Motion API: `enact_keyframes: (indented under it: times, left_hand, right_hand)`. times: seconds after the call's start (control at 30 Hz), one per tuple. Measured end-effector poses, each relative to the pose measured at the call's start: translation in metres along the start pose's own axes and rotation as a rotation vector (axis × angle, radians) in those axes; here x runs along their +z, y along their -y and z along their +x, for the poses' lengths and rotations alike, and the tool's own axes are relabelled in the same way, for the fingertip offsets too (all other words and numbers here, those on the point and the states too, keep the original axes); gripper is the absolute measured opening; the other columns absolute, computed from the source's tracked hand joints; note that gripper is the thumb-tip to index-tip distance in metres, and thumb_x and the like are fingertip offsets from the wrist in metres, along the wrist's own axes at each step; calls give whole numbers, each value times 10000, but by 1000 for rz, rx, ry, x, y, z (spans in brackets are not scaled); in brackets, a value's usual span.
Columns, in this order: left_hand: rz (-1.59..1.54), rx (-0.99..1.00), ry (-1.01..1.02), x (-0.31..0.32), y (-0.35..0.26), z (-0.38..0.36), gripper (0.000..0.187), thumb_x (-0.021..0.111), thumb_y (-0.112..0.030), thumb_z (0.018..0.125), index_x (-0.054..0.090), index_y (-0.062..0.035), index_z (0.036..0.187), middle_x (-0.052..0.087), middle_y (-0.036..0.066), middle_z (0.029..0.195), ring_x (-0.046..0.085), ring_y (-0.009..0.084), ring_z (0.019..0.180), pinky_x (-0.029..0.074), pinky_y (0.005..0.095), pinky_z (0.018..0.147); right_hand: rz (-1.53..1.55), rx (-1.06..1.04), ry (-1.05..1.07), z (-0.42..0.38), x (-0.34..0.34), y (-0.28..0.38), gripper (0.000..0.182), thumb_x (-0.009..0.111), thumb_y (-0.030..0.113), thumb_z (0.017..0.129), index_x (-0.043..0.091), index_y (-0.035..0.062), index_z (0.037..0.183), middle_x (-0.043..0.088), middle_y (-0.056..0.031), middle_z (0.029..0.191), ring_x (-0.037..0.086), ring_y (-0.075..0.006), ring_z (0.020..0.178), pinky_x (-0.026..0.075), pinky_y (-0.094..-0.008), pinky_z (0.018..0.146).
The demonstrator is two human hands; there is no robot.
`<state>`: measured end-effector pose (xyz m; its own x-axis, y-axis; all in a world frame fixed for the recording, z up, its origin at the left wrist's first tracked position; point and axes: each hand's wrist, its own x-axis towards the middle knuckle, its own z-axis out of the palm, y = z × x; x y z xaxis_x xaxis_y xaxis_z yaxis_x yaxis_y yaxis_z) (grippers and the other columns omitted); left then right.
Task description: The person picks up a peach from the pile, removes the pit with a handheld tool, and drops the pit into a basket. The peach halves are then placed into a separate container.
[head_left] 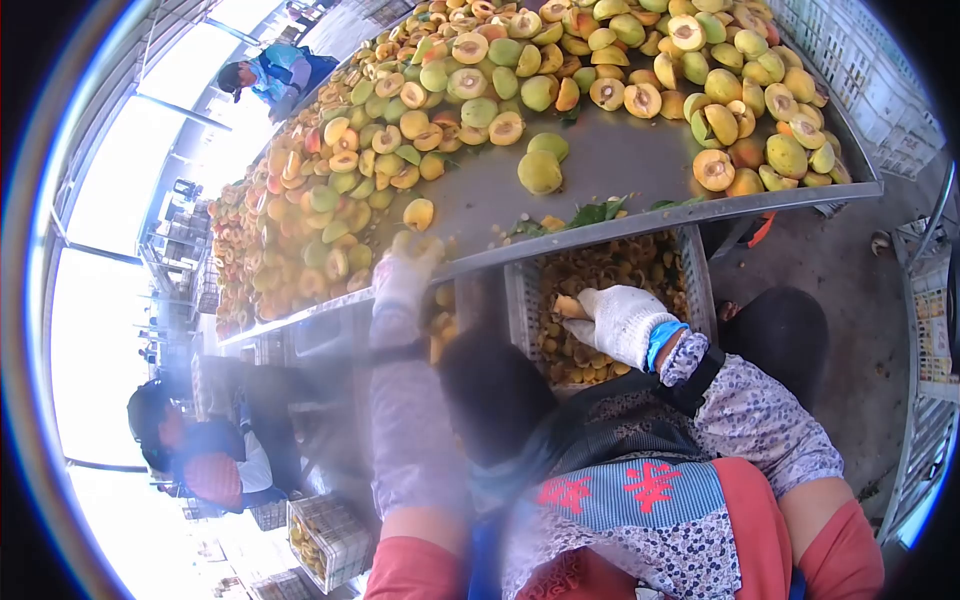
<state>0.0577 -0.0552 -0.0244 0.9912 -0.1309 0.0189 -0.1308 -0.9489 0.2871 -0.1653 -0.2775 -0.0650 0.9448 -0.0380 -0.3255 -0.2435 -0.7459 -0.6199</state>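
White-gloved right hand (pixel 622 322) pinches a pit (pixel 568 306) over the crate (pixel 520 300), so I'd release low; left hand (pixel 405 275) reaches tableward, fingers blurred, can't tell.

A long metal table (pixel 620 165) runs across the upper part of the view, its raised front edge catching the light. It is heaped with halved and whole yellow-green fruit (pixel 470 90), and a few loose leaves (pixel 590 212) lie near the rim. Grey concrete floor (pixel 840 270) is seen on the right, bordered by white plastic crates (pixel 860 50) stacked along the far side. The left is flooded by strong daylight through a framed opening (pixel 110 200) — detail there is washed out. Two other workers (pixel 270 75) (pixel 195 445) are placed along the table, and a wire crate (pixel 325 540) of fruit stands on the ground below.
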Motion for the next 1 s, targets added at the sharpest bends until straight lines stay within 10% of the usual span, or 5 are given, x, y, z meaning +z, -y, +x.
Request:
enact_keyframes:
  times: [0.17, 0.43, 0.5, 0.6, 1.0]
  left_hand:
    - [111, 145, 275, 1, -19, 16, 572, 680, -447, 853, 627, -34, 1245, 718, 159, 1016, 679, 307, 983, 508, 388, 894]
    - [-1142, 95, 312, -8, -100, -69, 274, 596, -283, 1002, 642, -13, 1001, 631, 52, 879, 613, 116, 769, 488, 267, 719]
    - [-1037, 528, 22, 38, -94, -76, 374, 552, -379, 1014, 635, -13, 1006, 629, 88, 880, 626, 177, 783, 513, 321, 744]
    - [-1743, 79, 440, 27, -129, -110, 475, 503, -468, 1014, 621, -9, 1045, 639, 125, 916, 636, 243, 806, 535, 375, 776]
    - [-1522, 220, 328, 38, -134, -125, 475, 432, -448, 1041, 593, -4, 1085, 641, 137, 977, 637, 252, 808, 550, 385, 754]
  right_hand:
    - [62, -37, -132, 1, -1, 3, 385, 587, 419, 916, 661, 57, 1024, 703, -209, 961, 664, -408, 943, 520, -511, 833]
    - [564, -295, -538, 11, 1, 20, 324, 604, 340, 945, 641, 37, 1053, 670, -230, 815, 643, -438, 790, 512, -503, 696]
    - [455, -256, -561, 2, -8, 20, 336, 599, 355, 946, 634, 28, 1018, 668, -226, 799, 645, -434, 774, 513, -505, 688]
    - [291, -114, -469, -2, -10, 13, 333, 594, 371, 946, 621, 41, 976, 668, -210, 787, 653, -421, 778, 514, -506, 693]
    - [596, -142, -358, 1, 9, 3, 351, 573, 362, 986, 647, 26, 1055, 689, -182, 812, 672, -356, 758, 521, -457, 694]
